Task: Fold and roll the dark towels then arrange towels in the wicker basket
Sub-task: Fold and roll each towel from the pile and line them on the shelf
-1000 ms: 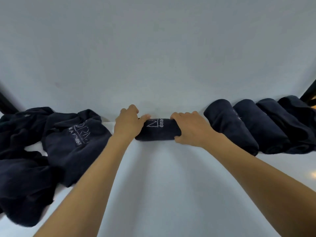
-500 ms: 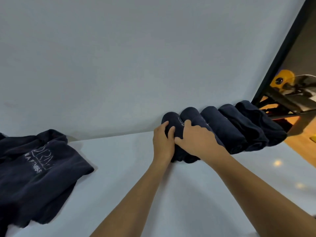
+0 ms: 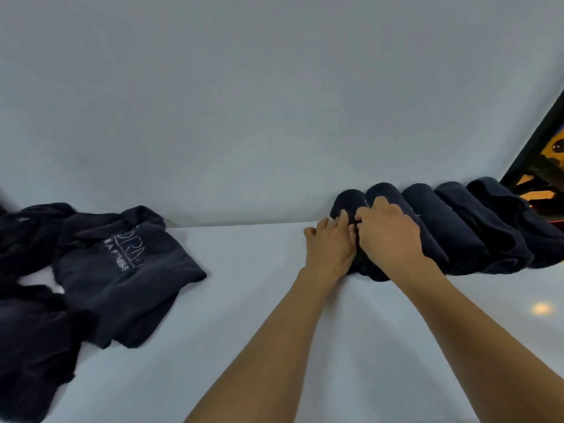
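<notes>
Several dark rolled towels [image 3: 451,230] lie side by side in a row against the white back wall on the right. The leftmost rolled towel [image 3: 348,199] is under both hands: my left hand [image 3: 331,247] presses its left side, and my right hand [image 3: 389,236] lies over it and the neighbouring roll. A heap of unfolded dark towels [image 3: 91,270], one with pale lettering, lies on the white table [image 3: 244,315] at the left. No wicker basket is in view.
The white wall [image 3: 274,102] rises right behind the table. At the far right edge a dark frame [image 3: 537,141] and orange objects show beyond the table.
Both hands carried the freshly rolled towel from the table's middle to the right and set it at the left end of the row. The camera turned right, then partly back.
</notes>
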Available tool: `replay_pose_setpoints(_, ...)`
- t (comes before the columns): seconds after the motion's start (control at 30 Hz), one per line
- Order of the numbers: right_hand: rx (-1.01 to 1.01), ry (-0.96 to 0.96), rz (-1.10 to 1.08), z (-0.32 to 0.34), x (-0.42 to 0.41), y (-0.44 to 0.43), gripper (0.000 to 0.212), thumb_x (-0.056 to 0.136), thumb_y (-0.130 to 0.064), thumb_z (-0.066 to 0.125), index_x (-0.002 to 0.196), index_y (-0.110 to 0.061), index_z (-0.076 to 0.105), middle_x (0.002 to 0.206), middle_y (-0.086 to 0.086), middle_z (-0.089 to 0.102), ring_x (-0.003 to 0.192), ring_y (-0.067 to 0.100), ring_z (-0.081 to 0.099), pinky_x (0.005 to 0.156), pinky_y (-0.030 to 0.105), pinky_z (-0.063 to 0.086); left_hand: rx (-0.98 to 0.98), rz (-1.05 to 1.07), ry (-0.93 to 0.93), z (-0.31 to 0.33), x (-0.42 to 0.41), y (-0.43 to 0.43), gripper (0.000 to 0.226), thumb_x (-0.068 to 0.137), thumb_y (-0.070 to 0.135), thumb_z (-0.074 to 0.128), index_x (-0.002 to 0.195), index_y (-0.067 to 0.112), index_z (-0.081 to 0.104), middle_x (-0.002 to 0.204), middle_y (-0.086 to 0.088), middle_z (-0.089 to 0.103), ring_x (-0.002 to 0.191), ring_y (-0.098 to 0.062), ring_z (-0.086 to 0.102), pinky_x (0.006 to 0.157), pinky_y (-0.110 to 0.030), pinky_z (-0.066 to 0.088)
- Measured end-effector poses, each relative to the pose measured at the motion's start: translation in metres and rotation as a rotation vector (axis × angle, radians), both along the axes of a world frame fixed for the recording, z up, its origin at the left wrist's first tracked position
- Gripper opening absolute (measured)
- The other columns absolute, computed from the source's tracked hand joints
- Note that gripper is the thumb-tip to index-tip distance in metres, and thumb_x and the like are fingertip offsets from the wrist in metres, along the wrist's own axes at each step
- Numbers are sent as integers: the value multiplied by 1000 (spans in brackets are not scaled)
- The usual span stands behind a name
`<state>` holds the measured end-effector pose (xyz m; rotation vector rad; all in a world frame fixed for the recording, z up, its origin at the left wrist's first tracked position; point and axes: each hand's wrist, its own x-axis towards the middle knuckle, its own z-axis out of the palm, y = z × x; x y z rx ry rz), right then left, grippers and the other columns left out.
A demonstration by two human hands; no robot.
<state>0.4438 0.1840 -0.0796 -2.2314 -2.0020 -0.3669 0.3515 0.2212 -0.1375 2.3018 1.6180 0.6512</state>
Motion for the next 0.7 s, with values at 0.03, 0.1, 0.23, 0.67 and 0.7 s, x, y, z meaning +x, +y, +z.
replay_pose_setpoints(0.03, -20, -44, -4, 2, -4, 1, 22, 98, -24, 44, 113, -15, 59, 116, 8, 49, 99, 24, 51, 67, 31, 36, -1, -31, 41, 2, -5, -2, 38, 103, 29, 23, 131, 14, 44, 111, -6, 64, 108, -27, 52, 86, -42, 34)
replay_pose_setpoints(0.1, -58, -129, -18, 8, -15, 2, 22, 97, -23, 48, 114, -14, 57, 123, 10, 47, 106, 26, 50, 74, 32, 35, -4, -83, 71, 7, -20, -8, 32, 101, 27, 29, 122, 15, 49, 109, -6, 64, 104, -31, 55, 83, -42, 35)
replay_pose_setpoints(0.23, -16, -130, 47, 16, -50, 0, 26, 93, -14, 49, 118, -13, 55, 123, 11, 47, 107, 28, 49, 78, 33, 35, -2, -112, 128, 23, -76, -27, 37, 100, 30, 43, 136, 22, 50, 132, -5, 57, 116, -30, 52, 91, -42, 35)
replay_pose_setpoints(0.67, -298, 281, 597, -38, -226, -10, 33, 95, -26, 51, 128, -20, 49, 117, 4, 51, 108, 27, 53, 71, 32, 39, 43, 478, 646, 35, -257, -82, 19, 95, 18, 50, 112, 15, 58, 109, -3, 59, 105, -24, 52, 88, -33, 37)
replay_pose_setpoints(0.7, -258, 301, 597, -34, -231, -10, 20, 96, -27, 50, 114, -19, 55, 106, 2, 52, 100, 27, 57, 66, 31, 38, 76, 478, 565, 39, -261, -84, 19, 96, 19, 48, 109, 16, 61, 105, -3, 60, 99, -24, 53, 82, -31, 37)
